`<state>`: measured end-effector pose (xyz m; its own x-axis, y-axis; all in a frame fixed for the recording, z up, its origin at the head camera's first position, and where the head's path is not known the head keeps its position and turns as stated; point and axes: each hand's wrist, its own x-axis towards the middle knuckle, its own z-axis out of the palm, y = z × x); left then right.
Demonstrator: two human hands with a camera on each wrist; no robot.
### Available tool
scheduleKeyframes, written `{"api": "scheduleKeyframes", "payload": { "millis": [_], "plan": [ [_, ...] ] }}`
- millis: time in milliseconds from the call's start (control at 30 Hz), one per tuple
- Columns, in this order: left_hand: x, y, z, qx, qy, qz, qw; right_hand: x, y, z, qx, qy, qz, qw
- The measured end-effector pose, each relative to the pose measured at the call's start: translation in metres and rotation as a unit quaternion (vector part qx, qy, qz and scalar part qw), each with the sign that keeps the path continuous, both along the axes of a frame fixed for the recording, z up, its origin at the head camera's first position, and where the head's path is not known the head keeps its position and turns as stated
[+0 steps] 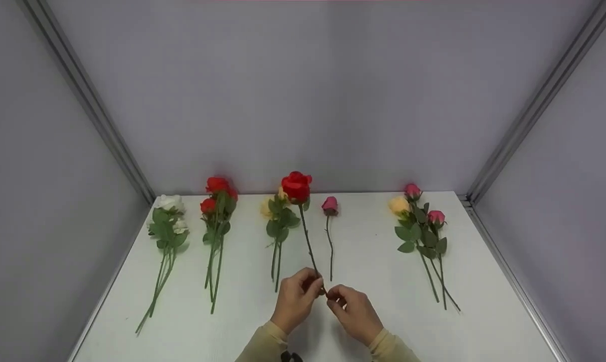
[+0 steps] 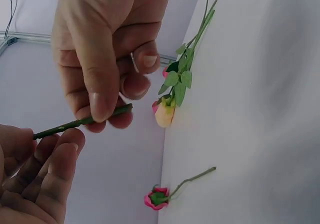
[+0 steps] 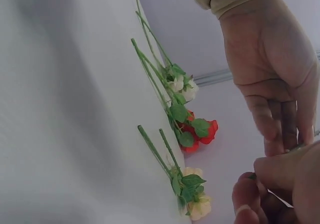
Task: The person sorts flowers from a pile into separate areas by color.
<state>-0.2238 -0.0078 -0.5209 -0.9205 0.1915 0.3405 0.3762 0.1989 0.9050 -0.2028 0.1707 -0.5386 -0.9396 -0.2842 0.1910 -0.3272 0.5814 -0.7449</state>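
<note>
In the head view a red rose (image 1: 296, 188) is held above the table, its bloom tilted up and away and its stem slanting toward me. My left hand (image 1: 297, 297) pinches the lower stem between thumb and fingers. The right hand (image 1: 354, 310) pinches the stem near its cut end. The left wrist view shows that green stem (image 2: 64, 127) running from my left hand (image 2: 37, 184) to the right thumb and fingers (image 2: 102, 104). Much of the stem is covered by the hands in the right wrist view. A single pink rose (image 1: 329, 206) lies just beyond them.
White roses (image 1: 171, 203) and red roses (image 1: 217, 185) lie in bunches on the left of the white table (image 1: 363, 241). Yellow roses (image 1: 267, 207) lie partly behind the held bloom. On the right is a mixed bunch with pink roses (image 1: 436, 217) and a yellow rose (image 1: 399, 205). Grey panels surround the table.
</note>
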Motion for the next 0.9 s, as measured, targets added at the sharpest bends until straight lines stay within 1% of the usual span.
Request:
{"api": "scheduleKeyframes", "payload": {
  "millis": [100, 167, 267, 367, 500, 567, 700, 800, 900],
  "plan": [
    [-0.002, -0.009, 0.004, 0.003, -0.009, 0.007, 0.9999, 0.000, 0.005, -0.001, 0.013, -0.005, 0.008, 0.9999],
    [-0.006, -0.017, 0.008, 0.001, -0.001, 0.013, 0.9999, 0.000, 0.013, -0.003, 0.021, -0.011, 0.012, 0.9996],
    [-0.013, -0.033, 0.014, -0.007, 0.014, 0.025, 0.9996, 0.000, 0.031, -0.007, 0.032, -0.032, 0.002, 0.9990],
    [-0.021, -0.054, 0.018, -0.024, 0.032, 0.045, 0.9982, -0.001, 0.054, -0.011, 0.045, -0.043, -0.022, 0.9978],
    [-0.028, -0.086, 0.020, -0.057, 0.047, 0.092, 0.9931, -0.003, 0.086, -0.012, 0.060, -0.046, -0.070, 0.9947],
    [-0.031, -0.103, 0.018, -0.080, 0.056, 0.122, 0.9877, -0.004, 0.101, -0.010, 0.063, -0.047, -0.094, 0.9925],
    [-0.036, -0.134, 0.014, -0.130, 0.069, 0.186, 0.9715, -0.005, 0.125, -0.009, 0.064, -0.059, -0.137, 0.9867],
    [-0.040, -0.157, 0.007, -0.162, 0.064, 0.232, 0.9571, -0.007, 0.136, -0.012, 0.063, -0.074, -0.158, 0.9826],
    [-0.046, -0.177, -0.002, -0.185, 0.048, 0.261, 0.9461, -0.009, 0.142, -0.015, 0.063, -0.082, -0.170, 0.9800]
  ]
}}
